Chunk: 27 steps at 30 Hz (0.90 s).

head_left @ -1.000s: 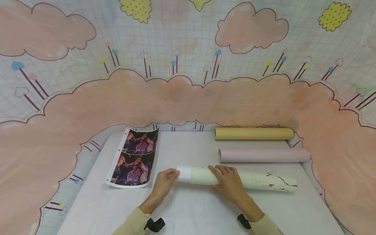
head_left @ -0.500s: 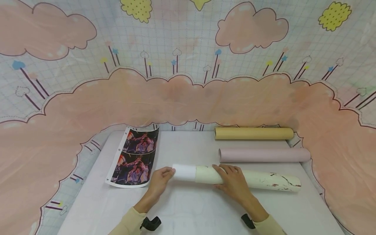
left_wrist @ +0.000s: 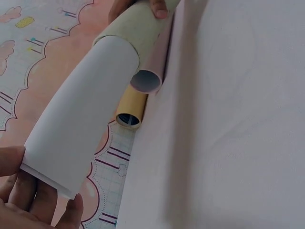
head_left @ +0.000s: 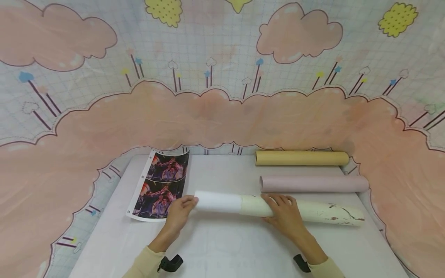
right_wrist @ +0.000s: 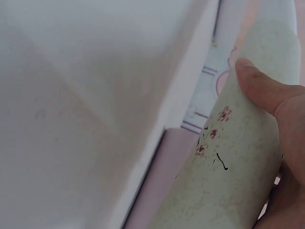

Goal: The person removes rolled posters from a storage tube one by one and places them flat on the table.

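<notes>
My right hand (head_left: 283,208) grips a pale green cardboard tube (head_left: 326,213) with a dark branch and red blossom print, thumb along one side in the right wrist view. From the tube's left end sticks out a rolled white sheet of paper (left_wrist: 86,105). My left hand (head_left: 180,210) pinches the outer end of that roll, thumb on one face and fingers behind it in the left wrist view. The part of the roll inside the tube is hidden. Tube and roll are held nearly level over the white table (head_left: 226,247), the left end slightly higher.
Behind the green tube lie a pale pink tube (head_left: 313,183) and, farther back, a yellow tube (head_left: 300,158). A printed sheet (head_left: 161,189) with two dark, colourful pictures lies at the left, partly behind my left hand. Patterned cloth (head_left: 222,119) with clouds surrounds the table.
My left hand has moved left with the paper's end, and more of the white roll shows outside the tube. My right hand and the green tube have shifted right.
</notes>
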Each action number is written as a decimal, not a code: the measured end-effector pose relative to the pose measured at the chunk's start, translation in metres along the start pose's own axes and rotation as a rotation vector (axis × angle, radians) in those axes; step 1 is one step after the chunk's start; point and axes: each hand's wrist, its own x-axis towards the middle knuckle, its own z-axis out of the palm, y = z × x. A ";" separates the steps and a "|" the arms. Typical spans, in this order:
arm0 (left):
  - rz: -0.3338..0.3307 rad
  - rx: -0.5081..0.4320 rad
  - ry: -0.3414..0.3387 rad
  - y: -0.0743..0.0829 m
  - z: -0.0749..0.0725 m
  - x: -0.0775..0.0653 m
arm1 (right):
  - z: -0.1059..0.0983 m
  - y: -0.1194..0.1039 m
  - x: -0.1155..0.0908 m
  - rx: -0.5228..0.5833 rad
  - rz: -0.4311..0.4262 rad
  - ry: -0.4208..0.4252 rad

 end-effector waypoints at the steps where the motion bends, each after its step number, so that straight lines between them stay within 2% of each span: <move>1: -0.005 0.003 0.001 0.000 -0.003 0.000 | 0.000 0.002 -0.001 0.001 0.003 -0.001; 9: -0.026 -0.045 0.039 0.001 -0.026 0.001 | -0.005 0.013 -0.005 0.002 0.023 0.014; 14: -0.034 -0.075 0.018 -0.001 -0.031 0.002 | -0.008 0.018 -0.006 0.001 0.031 0.009; 19: -0.054 -0.043 0.039 -0.001 -0.035 0.004 | -0.009 0.025 -0.008 0.000 0.041 0.022; 27: -0.036 -0.101 0.067 0.000 -0.048 0.007 | -0.010 0.035 -0.011 -0.002 0.034 0.050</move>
